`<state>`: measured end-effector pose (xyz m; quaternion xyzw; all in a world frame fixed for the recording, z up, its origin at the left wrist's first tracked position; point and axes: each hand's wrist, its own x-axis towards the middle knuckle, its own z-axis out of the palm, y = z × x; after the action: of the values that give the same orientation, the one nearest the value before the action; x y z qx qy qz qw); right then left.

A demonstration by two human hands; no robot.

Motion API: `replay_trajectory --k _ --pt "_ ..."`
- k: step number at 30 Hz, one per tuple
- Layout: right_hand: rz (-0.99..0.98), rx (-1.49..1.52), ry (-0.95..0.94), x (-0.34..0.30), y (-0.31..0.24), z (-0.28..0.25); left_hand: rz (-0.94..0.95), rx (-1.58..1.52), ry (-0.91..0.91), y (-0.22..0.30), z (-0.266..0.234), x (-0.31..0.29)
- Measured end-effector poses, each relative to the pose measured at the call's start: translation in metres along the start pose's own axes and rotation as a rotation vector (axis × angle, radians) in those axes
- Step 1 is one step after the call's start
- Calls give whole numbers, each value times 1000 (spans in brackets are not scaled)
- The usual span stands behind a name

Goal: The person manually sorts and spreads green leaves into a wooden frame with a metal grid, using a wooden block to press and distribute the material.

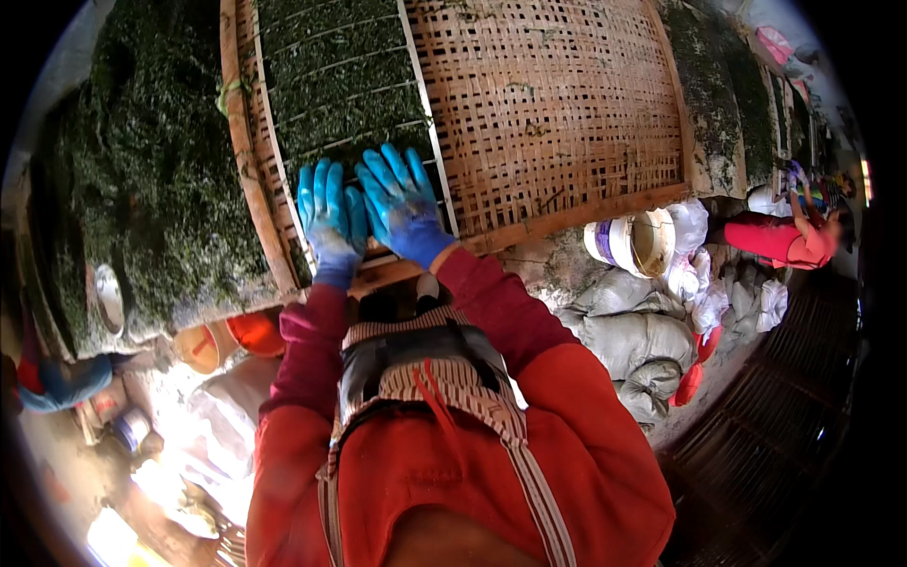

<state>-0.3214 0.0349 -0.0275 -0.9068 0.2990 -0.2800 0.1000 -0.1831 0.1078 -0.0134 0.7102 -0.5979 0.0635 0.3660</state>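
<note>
Side by side, my left hand and my right hand wear blue gloves. Both lie with fingers stretched out at the near edge of a layer of chopped dark green leaves. The leaves fill a long white frame with thin crossbars, and the right fingers reach close to its right rail. Under the frame is a woven bamboo tray with a wooden border. Neither hand grips anything that I can see; the palms are hidden.
A heap of green leaves covers the surface at left. White buckets and stuffed pale sacks stand at right. An orange-red bucket is below the left edge. Another person in red is at far right.
</note>
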Motion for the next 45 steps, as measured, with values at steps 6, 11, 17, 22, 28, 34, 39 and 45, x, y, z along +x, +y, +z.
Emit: replay_trajectory --k 6,11,17,22,28,34,39,45 --pt "-39 209 176 1 8 -11 -57 84 48 10 -4 -3" --pt "100 196 317 -49 50 -74 90 17 -87 38 -14 -67" --pt "283 36 239 -114 77 -97 121 -248 85 19 -20 -34" --pt "389 38 139 -119 71 -105 -333 -877 251 -10 -85 47" --pt "297 9 -497 -119 74 -100 -125 -745 102 -162 -91 193" --pt "264 15 -736 -76 73 -95 -581 -1271 97 -275 -48 366" --pt "297 29 -846 -97 100 -80 -690 -1255 -98 -301 6 471" --pt "468 -68 -1145 -70 86 -84 -627 -1097 -196 -311 56 537"
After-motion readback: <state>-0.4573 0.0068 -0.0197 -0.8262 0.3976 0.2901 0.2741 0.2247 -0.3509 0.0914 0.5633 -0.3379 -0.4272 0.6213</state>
